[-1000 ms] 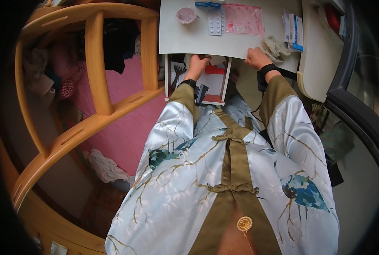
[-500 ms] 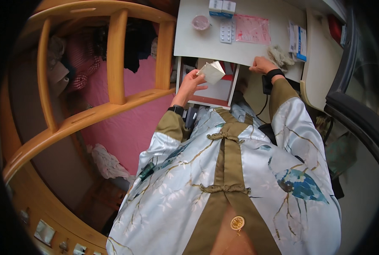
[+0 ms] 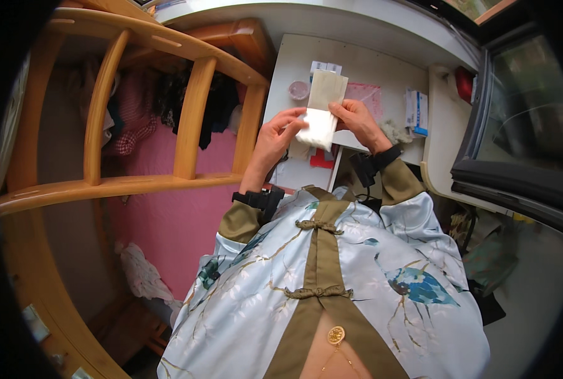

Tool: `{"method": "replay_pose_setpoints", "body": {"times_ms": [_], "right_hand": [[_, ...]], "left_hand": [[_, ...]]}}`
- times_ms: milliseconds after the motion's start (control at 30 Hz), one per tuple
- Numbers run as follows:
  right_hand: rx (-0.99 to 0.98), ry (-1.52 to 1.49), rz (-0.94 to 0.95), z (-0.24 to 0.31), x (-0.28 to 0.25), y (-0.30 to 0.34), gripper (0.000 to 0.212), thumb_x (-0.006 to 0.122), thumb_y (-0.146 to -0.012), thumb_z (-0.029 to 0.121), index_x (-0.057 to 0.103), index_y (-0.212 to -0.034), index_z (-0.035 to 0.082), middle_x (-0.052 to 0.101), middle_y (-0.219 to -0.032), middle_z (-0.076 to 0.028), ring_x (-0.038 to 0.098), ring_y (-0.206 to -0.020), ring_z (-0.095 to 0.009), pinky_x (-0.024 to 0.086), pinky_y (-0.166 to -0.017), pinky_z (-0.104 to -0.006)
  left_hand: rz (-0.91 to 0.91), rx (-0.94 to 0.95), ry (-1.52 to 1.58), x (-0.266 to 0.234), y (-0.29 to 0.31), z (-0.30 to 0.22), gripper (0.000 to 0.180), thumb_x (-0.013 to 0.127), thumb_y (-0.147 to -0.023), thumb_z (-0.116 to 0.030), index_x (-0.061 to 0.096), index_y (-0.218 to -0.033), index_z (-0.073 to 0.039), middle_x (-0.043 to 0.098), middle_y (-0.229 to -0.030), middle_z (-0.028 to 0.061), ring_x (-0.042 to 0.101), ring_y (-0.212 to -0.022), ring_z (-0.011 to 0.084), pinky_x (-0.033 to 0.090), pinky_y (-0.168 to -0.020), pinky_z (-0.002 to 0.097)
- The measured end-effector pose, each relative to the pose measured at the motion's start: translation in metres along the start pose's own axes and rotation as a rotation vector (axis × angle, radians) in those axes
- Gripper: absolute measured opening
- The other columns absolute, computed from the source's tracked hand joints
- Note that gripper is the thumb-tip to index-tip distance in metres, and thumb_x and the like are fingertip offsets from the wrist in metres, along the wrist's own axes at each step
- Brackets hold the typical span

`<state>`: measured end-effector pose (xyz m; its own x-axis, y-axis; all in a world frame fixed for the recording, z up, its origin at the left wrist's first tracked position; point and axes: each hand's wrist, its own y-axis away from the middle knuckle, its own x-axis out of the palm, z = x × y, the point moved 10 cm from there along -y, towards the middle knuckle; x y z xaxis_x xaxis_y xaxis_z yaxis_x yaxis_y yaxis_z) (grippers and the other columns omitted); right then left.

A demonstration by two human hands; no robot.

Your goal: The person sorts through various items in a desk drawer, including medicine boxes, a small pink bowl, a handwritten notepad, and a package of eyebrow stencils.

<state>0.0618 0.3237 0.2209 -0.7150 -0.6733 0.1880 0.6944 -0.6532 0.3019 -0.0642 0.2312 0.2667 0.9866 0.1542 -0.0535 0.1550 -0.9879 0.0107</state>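
Note:
A small pale notepad (image 3: 321, 123) is folded open, with its grey-beige cover (image 3: 327, 90) turned up toward the desk and white pages facing me. My right hand (image 3: 356, 120) pinches its right edge near the fold, thumb on top. At the opposite edge, my left hand (image 3: 276, 140) has its fingers and thumb closed on the pages. Both hands hold the notepad above an open drawer (image 3: 300, 175). A red item (image 3: 321, 158) shows in the drawer, partly hidden by the notepad.
On the white desk (image 3: 294, 57) lie a round pink-lidded tub (image 3: 298, 90), a pink plastic bag (image 3: 365, 95), blue-and-white boxes (image 3: 416, 112) and a pale crumpled cloth (image 3: 396, 132). A wooden rail (image 3: 193, 120) borders a pink-sheeted bed (image 3: 168, 234) at left. A dark-framed window (image 3: 509, 120) stands open at right.
My right hand has left the desk edge and taken hold of the notepad. The notepad has been opened out, its cover turned up. The view has tilted to show more of the desk's far side.

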Motion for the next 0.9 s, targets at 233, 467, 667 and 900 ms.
{"method": "replay_pose_setpoints", "body": {"times_ms": [233, 467, 667, 900], "right_hand": [[-0.109, 0.108, -0.070, 0.025, 0.009, -0.001, 0.027, 0.057, -0.087, 0.024, 0.062, -0.084, -0.003, 0.061, -0.072, -0.004, 0.059, -0.060, -0.009, 0.051, -0.054, -0.0227], [-0.199, 0.167, -0.164, 0.038, 0.019, -0.003, 0.035, 0.058, -0.087, 0.029, 0.063, -0.072, -0.002, 0.054, -0.059, 0.001, 0.050, -0.052, -0.005, 0.048, -0.046, -0.0210], [-0.157, -0.031, -0.189, 0.033, 0.008, -0.004, 0.036, 0.057, -0.087, 0.035, 0.062, -0.076, 0.001, 0.057, -0.063, 0.001, 0.052, -0.054, -0.005, 0.047, -0.050, -0.0211], [-0.223, 0.253, -0.409, 0.039, -0.014, 0.007, 0.037, 0.066, -0.080, 0.024, 0.053, -0.102, -0.002, 0.060, -0.071, -0.003, 0.054, -0.057, -0.008, 0.045, -0.051, -0.0215]], "left_hand": [[-0.048, -0.107, -0.046, 0.002, -0.009, 0.013, 0.029, 0.063, -0.082, -0.019, 0.061, -0.103, 0.001, 0.057, -0.112, 0.0102, 0.053, -0.101, 0.0148, 0.044, -0.082, 0.0256], [-0.151, 0.016, -0.441, 0.003, -0.019, 0.001, 0.044, 0.073, -0.072, -0.019, 0.052, -0.104, 0.003, 0.054, -0.102, 0.0104, 0.056, -0.093, 0.0178, 0.048, -0.075, 0.0260], [-0.114, -0.122, 0.185, -0.008, -0.018, 0.030, 0.029, 0.060, -0.082, -0.014, 0.051, -0.105, 0.002, 0.059, -0.096, 0.0071, 0.057, -0.084, 0.0105, 0.048, -0.074, 0.0238], [-0.097, -0.191, 0.729, -0.006, -0.014, 0.029, 0.021, 0.051, -0.088, -0.009, 0.050, -0.107, 0.000, 0.061, -0.098, 0.0074, 0.061, -0.085, 0.0120, 0.050, -0.077, 0.0255]]}}
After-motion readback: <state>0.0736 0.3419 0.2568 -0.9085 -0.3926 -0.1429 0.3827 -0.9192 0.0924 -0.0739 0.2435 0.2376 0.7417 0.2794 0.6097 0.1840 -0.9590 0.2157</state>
